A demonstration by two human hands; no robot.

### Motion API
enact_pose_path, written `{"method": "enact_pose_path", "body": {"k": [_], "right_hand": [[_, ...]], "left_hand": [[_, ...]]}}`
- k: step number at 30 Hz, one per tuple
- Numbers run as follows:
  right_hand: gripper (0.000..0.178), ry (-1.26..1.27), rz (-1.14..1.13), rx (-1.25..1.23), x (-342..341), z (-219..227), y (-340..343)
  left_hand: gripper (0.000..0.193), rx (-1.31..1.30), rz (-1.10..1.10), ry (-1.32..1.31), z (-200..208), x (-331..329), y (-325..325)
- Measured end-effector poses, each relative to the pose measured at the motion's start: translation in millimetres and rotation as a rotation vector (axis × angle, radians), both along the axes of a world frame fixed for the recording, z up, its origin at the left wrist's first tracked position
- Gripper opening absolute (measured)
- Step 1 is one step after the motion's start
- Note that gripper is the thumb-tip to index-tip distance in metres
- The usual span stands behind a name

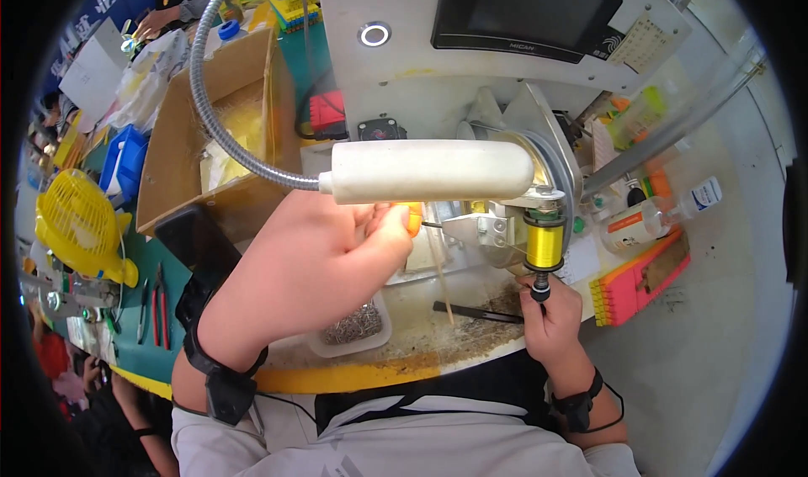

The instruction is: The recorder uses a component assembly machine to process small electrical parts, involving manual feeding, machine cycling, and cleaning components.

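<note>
My left hand (pixel 358 237) is closed around the orange handle of a screwdriver (pixel 415 219), whose thin dark shaft points right. The shaft ends close to a metal bracket (pixel 481 229) with screws on a bench machine. A white cylindrical lamp (pixel 433 171) hangs just above and hides part of the fingers. My right hand (pixel 553 319) is closed below a spool of yellow wire (pixel 544 246); the spool's lower end covers its fingertips, and what they grip is hidden. Black tweezers (pixel 475 312) reach to the edge of that hand over the stained worktop.
A dish of small metal pieces (pixel 358 325) sits by the front edge. Left are a cardboard box (pixel 202 132), yellow fan (pixel 80 225) and red-handled pliers (pixel 160 304). The machine housing carries a dark screen (pixel 526 10). Bottles (pixel 635 225) and a pink block (pixel 640 283) lie right.
</note>
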State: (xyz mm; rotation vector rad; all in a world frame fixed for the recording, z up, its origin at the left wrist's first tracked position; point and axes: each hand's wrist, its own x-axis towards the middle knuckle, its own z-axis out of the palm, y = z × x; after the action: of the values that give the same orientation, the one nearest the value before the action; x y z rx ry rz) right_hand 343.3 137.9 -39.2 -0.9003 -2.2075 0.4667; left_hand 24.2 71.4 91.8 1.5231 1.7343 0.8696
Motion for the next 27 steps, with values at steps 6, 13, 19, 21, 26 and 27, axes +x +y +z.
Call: {"method": "enact_pose_path", "body": {"k": [6, 13, 19, 21, 26, 27], "right_hand": [[0.013, -0.053, 0.136, 0.007, -10.2, 48.4, -22.6], [0.026, -0.026, 0.049, -0.052, -87.7, 101.1, -50.2], [0.027, -0.119, -0.074, 0.150, -122.9, 112.6, -37.6], [0.026, -0.140, -0.083, 0.145, -127.3, 111.0, -36.2], [0.024, -0.190, -0.114, 0.158, -135.6, 108.3, -33.5], [0.023, -0.216, -0.121, 0.173, -136.4, 107.8, -33.3]], "left_hand": [[0.035, 0.018, -0.004, -0.272, -13.5, -5.1, 1.3], [0.033, 0.045, -0.045, -0.387, -17.5, -5.3, 2.5], [0.031, 0.046, -0.113, -0.391, -18.3, -7.4, 2.6], [0.032, 0.075, -0.115, -0.409, -19.4, -5.9, 2.5], [0.033, 0.076, -0.129, -0.422, -18.2, -6.3, 3.3], [0.033, 0.073, -0.136, -0.419, -20.7, -7.2, 3.8]]}}
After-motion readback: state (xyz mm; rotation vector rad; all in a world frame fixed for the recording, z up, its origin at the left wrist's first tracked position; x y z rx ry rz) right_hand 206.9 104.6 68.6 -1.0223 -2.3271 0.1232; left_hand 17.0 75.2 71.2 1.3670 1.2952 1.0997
